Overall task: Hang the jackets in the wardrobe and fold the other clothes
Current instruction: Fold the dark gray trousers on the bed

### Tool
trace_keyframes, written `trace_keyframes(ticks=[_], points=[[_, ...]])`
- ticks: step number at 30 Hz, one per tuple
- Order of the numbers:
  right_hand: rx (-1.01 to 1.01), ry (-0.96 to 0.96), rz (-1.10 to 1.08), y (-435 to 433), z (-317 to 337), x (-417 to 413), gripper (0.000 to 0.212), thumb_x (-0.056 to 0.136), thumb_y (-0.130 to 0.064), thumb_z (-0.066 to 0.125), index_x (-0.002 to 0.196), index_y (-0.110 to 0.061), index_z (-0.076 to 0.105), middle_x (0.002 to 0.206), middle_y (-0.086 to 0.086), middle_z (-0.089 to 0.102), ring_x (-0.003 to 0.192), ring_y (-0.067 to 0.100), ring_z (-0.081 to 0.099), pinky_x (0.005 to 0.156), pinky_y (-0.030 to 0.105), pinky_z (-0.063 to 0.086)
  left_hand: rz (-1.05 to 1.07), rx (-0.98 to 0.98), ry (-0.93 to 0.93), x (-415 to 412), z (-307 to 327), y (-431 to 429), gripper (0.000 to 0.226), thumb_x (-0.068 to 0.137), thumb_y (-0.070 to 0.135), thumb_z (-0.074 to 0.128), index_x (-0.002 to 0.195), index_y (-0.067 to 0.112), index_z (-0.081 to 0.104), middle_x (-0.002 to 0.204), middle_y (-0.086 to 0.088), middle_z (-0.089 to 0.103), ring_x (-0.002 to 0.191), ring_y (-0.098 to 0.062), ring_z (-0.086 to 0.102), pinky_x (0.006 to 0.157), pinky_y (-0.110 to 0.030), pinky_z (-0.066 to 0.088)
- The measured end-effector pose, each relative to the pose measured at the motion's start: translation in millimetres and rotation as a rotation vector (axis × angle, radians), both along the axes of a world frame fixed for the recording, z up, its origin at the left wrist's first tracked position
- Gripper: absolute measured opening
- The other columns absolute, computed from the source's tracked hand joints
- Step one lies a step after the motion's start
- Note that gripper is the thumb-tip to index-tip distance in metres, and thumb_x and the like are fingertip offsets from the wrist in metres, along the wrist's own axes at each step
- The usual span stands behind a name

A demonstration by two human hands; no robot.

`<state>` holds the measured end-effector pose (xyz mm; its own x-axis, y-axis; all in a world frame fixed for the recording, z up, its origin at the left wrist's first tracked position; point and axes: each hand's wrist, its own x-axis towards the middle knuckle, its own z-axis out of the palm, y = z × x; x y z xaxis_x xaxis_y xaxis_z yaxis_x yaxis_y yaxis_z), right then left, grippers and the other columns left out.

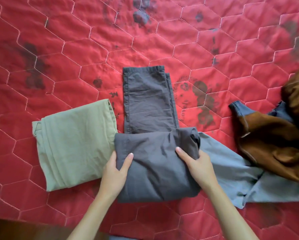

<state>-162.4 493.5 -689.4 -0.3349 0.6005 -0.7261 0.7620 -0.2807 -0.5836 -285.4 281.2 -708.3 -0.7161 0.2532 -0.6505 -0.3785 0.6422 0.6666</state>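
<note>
Dark grey trousers point(148, 104) lie on the red quilted bed, their legs stretching away from me and the near part folded over into a thick bundle. My left hand point(115, 172) grips the bundle's left edge, thumb on top. My right hand point(195, 163) grips its right side, thumb pressed into the cloth. A folded pale green garment point(72, 144) lies flat just left of the trousers. A light blue-grey garment point(231, 170) is spread out to the right, partly under the trousers. A crumpled brown jacket point(273, 146) with a blue lining sits at the far right.
The red quilt point(76, 49) with hexagon stitching and dark flower prints covers the whole bed. Its near edge runs along the bottom left, with dark floor point(15, 229) below.
</note>
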Motion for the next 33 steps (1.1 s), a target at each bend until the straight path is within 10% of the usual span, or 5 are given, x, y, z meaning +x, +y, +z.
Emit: trace_keyframes(ticks=[11, 19, 25, 29, 33], points=[[-0.464, 0.037, 0.092, -8.4, 5.6, 80.9, 0.083, 0.055, -0.065, 0.084, 0.124, -0.025, 0.065, 0.118, -0.012, 0.072, 0.113, 0.005, 0.065, 0.104, 0.032, 0.047, 0.084, -0.032, -0.177, 78.2, 5.7, -48.5, 0.094, 0.036, 0.073, 0.089, 0.116, 0.029, 0.066, 0.107, 0.015, 0.076, 0.103, -0.001, 0.07, 0.084, -0.014, 0.053], [-0.424, 0.031, 0.235, -29.9, 9.6, 96.7, 0.074, 0.06, -0.019, 0.095, 0.124, -0.023, 0.06, 0.117, -0.013, 0.072, 0.111, 0.001, 0.066, 0.086, 0.015, 0.052, 0.275, -0.157, -0.222, 91.5, -0.4, -43.4, 0.079, 0.046, 0.065, 0.087, 0.099, 0.008, 0.075, 0.09, 0.004, 0.079, 0.091, -0.009, 0.074, 0.085, -0.036, 0.057], [-0.087, -0.288, 0.083, -68.8, -3.0, 102.6, 0.027, 0.07, -0.038, 0.086, 0.071, -0.012, 0.076, 0.07, -0.004, 0.076, 0.082, 0.014, 0.074, 0.07, 0.029, 0.055, 0.102, -0.464, -0.177, 108.2, -4.0, -39.7, 0.069, 0.06, 0.074, 0.073, 0.06, 0.005, 0.07, 0.06, -0.002, 0.071, 0.072, -0.026, 0.07, 0.073, -0.044, 0.055], [-0.057, -0.261, 0.064, -71.9, -14.5, 101.1, 0.055, 0.071, -0.039, 0.085, 0.117, -0.017, 0.066, 0.115, 0.001, 0.073, 0.113, 0.021, 0.066, 0.097, 0.038, 0.05, 0.081, -0.538, -0.116, 99.8, -4.9, -33.0, 0.061, 0.065, 0.067, 0.079, 0.093, 0.016, 0.061, 0.096, -0.01, 0.07, 0.1, -0.037, 0.064, 0.084, -0.042, 0.047], [-0.011, -0.185, 0.117, -44.5, 13.4, 97.6, 0.089, 0.08, -0.034, 0.079, 0.151, -0.03, 0.026, 0.138, 0.0, 0.058, 0.127, 0.021, 0.056, 0.107, 0.038, 0.042, 0.003, -0.401, -0.481, 77.9, 14.9, -36.3, 0.074, 0.064, 0.069, 0.079, 0.116, 0.02, 0.058, 0.118, 0.001, 0.069, 0.111, -0.02, 0.065, 0.1, -0.037, 0.048]])
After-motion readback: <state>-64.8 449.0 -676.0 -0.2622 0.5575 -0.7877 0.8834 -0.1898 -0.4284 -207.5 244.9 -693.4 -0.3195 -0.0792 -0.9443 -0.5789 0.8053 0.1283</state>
